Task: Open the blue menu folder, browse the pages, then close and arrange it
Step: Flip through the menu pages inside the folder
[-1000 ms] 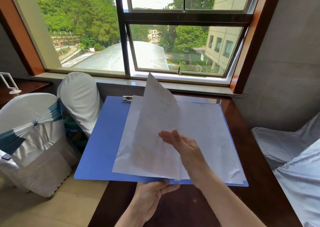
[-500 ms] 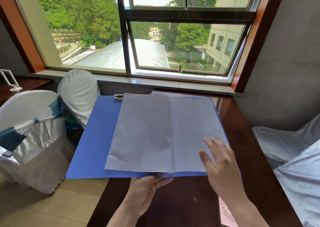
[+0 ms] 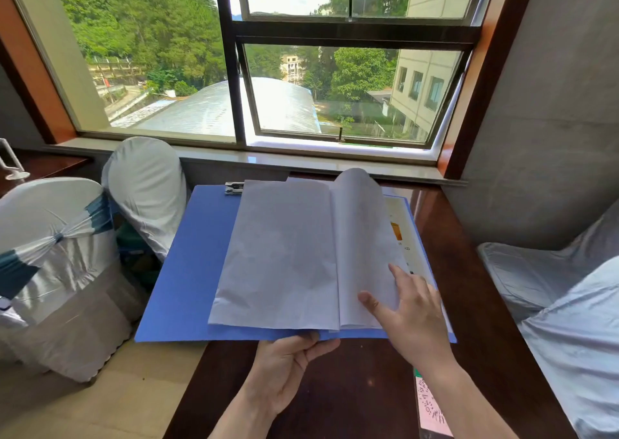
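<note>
The blue menu folder (image 3: 187, 271) lies open on the dark wooden table (image 3: 365, 388), its left cover hanging past the table's left edge. White pages (image 3: 281, 257) are turned face down onto the left side. My left hand (image 3: 288, 368) grips the folder's near edge at the spine, thumb on top. My right hand (image 3: 412, 314) lifts the right-hand page (image 3: 361, 224) by its lower corner; that sheet curls upward. Under it shows a printed page with an orange picture (image 3: 397, 230). A metal clip (image 3: 233, 188) sits at the folder's top.
Two chairs in white covers (image 3: 57, 264) stand left of the table, another covered chair (image 3: 569, 304) at the right. A pink slip with a printed code (image 3: 430, 408) lies on the table near my right forearm. The window sill (image 3: 301, 162) runs just behind the folder.
The earlier lifted page has fallen flat on the left side. My right hand came back to the right stack and has lifted another sheet, which now curls up. My left hand stayed at the spine.
</note>
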Available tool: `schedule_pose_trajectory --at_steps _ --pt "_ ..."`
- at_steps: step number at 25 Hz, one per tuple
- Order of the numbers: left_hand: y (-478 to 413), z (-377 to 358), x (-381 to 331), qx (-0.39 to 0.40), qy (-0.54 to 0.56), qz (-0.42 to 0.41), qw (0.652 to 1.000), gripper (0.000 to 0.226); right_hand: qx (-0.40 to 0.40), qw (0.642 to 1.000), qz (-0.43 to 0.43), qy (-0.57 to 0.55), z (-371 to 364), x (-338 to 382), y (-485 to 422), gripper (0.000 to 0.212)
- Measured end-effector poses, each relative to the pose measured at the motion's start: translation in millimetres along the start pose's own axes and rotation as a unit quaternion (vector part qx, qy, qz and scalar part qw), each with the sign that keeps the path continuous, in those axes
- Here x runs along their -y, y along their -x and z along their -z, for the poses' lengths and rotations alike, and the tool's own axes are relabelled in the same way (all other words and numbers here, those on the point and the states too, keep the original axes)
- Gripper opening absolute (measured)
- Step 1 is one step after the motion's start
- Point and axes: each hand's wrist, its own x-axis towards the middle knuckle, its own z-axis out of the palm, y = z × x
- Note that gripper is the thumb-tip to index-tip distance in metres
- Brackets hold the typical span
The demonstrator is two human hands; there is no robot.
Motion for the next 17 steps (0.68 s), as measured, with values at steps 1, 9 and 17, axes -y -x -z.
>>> schedule_pose_trajectory --at_steps 1,9,17 --pt "1 -1 0 0.0 -0.002 0.0 1.0 0.05 -0.008 1.0 -0.003 -0.013 -1 4 0 0.095" --pt "6 1 -5 -0.008 0.002 -0.001 1.0 0.048 -0.025 0.995 -0.062 -0.079 -4 -3 -21 0.118" --pt "7 1 -5 -0.008 -0.008 0.006 1.0 0.045 0.04 0.977 -0.118 -0.173 -17 -9 -26 0.111"
